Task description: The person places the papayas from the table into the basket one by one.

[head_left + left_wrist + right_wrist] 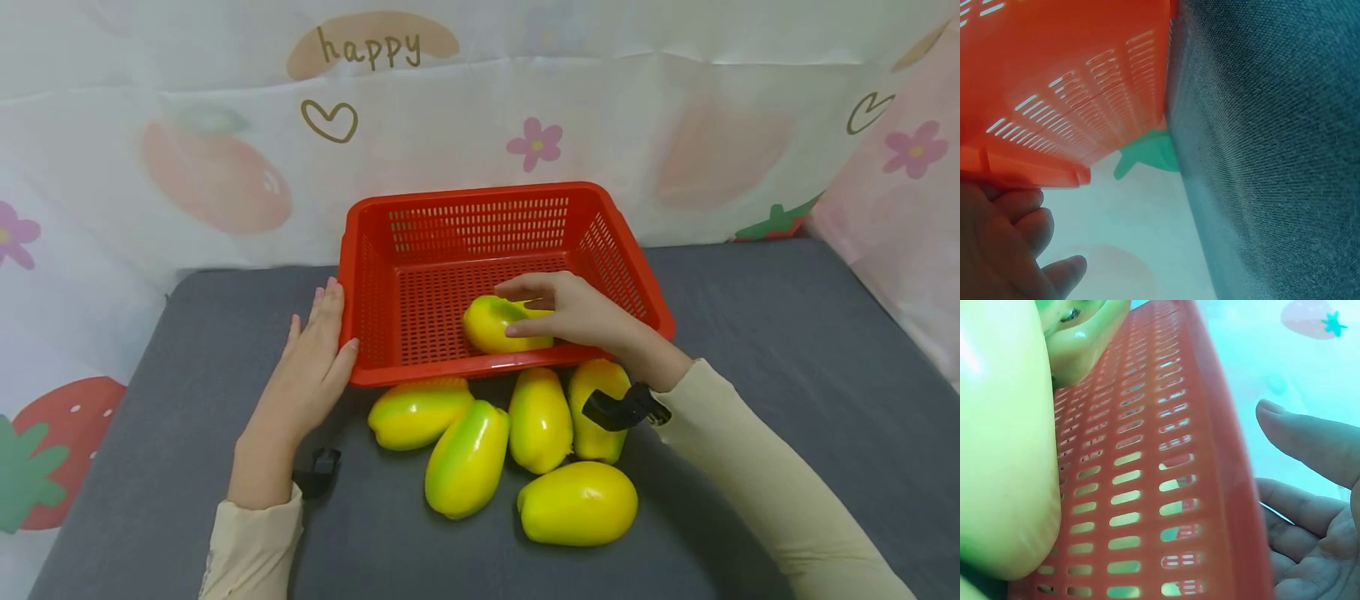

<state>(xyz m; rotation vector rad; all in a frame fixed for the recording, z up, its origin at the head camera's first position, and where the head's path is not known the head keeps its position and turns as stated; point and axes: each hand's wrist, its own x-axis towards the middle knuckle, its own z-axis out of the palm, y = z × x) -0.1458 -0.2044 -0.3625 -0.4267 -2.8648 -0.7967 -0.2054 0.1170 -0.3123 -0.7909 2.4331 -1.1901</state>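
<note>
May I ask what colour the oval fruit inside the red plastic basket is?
The oval fruit is yellow and green, clearest in the head view.

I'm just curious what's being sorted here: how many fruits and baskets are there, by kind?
Yellow-green papaya-like fruits: 6 (1 inside the basket, 5 outside)
Red plastic basket: 1
Total: 7

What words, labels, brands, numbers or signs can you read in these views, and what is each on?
"happy": on a tan oval printed on the backdrop cloth.
No other text: I see none on the red basket or yellow fruits; any marks on the black wrist bands are too small to read.
</note>
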